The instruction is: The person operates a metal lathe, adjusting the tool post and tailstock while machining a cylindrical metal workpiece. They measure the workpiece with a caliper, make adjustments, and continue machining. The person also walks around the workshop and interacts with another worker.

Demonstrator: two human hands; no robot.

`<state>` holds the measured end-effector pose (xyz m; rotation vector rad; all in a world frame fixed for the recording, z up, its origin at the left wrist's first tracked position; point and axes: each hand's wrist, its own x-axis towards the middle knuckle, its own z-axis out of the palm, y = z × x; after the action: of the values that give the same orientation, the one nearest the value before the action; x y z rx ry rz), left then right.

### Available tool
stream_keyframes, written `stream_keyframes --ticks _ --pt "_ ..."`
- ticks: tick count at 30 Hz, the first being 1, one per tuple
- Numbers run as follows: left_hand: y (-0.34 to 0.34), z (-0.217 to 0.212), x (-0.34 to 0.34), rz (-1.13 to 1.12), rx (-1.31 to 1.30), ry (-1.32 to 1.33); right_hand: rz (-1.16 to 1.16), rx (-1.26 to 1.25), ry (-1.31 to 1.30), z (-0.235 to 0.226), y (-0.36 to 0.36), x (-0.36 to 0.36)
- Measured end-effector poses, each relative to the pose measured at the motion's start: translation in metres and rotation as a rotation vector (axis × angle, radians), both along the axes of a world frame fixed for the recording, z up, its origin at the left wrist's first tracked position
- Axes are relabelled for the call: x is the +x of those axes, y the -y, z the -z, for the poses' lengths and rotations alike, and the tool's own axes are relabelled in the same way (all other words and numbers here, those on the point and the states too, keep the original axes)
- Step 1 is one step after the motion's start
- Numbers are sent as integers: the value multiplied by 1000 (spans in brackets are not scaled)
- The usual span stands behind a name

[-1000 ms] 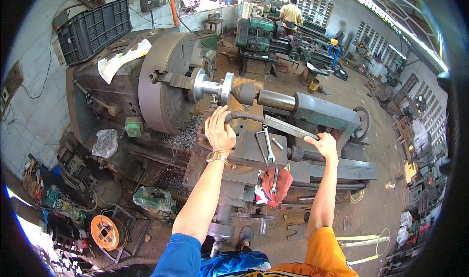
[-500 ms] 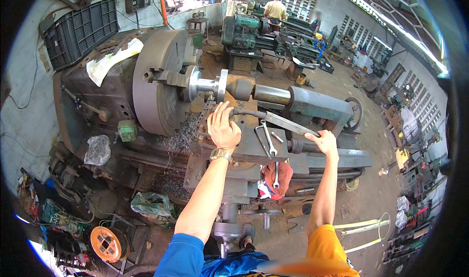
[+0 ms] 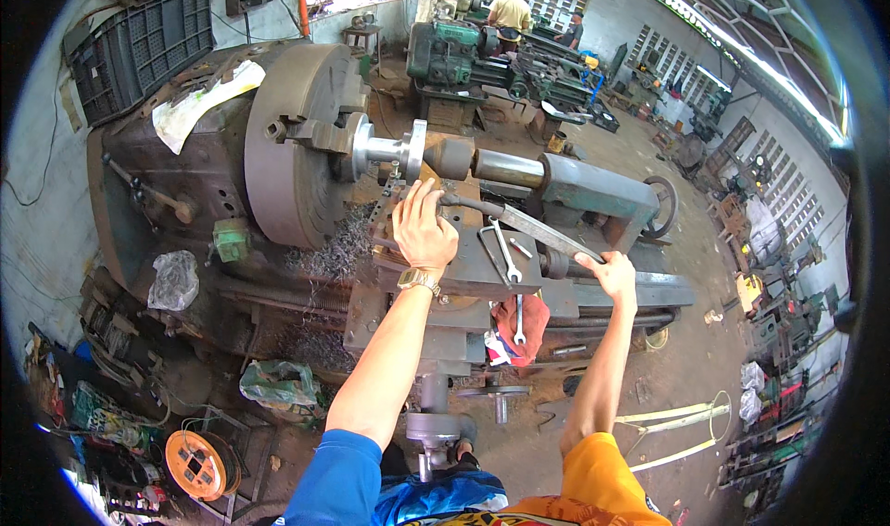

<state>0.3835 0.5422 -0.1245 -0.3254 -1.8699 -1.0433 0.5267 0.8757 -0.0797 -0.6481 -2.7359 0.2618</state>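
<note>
A large lathe fills the middle, its chuck gripping a shiny stepped metal workpiece. The tailstock supports the workpiece's right end. Fingers stretched out, my left hand lies over the tool post area, by the dark curved head of a long-handled wrench. Its fingertips partly cover what lies under them. My right hand is closed around the far right end of the wrench's long bar handle. Below the handle, an open-ended spanner and a thin bent rod rest on the slide.
A second spanner lies on a red cloth at the carriage front. Curly metal chips gather beneath the chuck. An orange cable reel stands lower left. Behind is a green lathe, with two people near it.
The whole view has shifted slightly, moving the scene a little left and up. Both hands keep their places on the lathe and the wrench handle.
</note>
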Motion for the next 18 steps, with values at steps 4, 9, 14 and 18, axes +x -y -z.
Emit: stream_keyframes --ticks 4,9,14,18 --pt "0 -2 -1 6 2 -2 42 15 -26 2 4 8" --pt "-2 -5 1 -15 -12 50 -74 -15 59 1 -11 3" --pt "-3 -9 6 -22 -33 73 -204 -130 42 20 -75 2" --pt "-5 -10 6 -41 -53 68 -73 -151 132 52 -150 11"
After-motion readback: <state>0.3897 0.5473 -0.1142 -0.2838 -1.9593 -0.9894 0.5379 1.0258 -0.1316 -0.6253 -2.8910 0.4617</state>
